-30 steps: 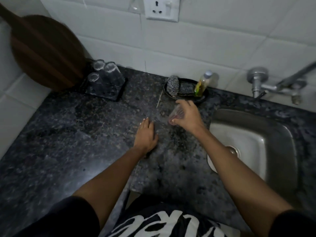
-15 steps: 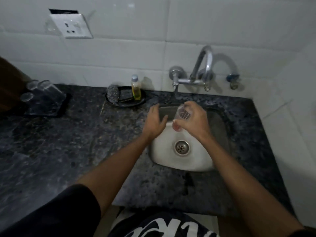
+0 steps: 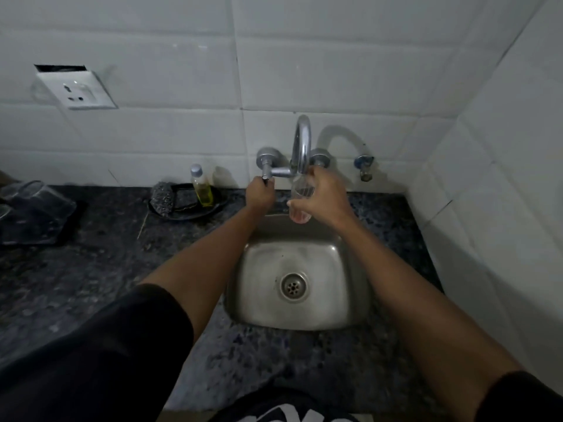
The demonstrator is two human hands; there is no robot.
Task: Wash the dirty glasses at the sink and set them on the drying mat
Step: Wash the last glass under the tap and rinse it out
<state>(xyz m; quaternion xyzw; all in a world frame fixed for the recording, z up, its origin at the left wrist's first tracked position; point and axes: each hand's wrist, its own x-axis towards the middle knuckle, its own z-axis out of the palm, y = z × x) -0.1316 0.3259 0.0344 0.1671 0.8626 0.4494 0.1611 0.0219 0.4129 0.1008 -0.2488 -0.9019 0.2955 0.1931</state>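
The right hand (image 3: 326,193) is holding a small clear drinking glass (image 3: 300,199) upright under the curved chrome tap spout (image 3: 301,141), fingers wrapped round its side, right over the far edge of the square stainless steel sink (image 3: 350,306). The left hand (image 3: 259,194) is gripping the chrome tap handle (image 3: 266,175) at the 11 o'clock side of the glass, fingers curled around it. Whether water is running, I cannot tell. Out at 9 o'clock on the dark speckled granite table (image 3: 91,269), several clear glasses (image 3: 36,199) are sitting on the dark drying mat (image 3: 65,229). Between mat and tap, a black round dish (image 3: 213,208) is carrying a grey steel scrubber (image 3: 163,196) and a small bottle of yellow liquid (image 3: 202,187).
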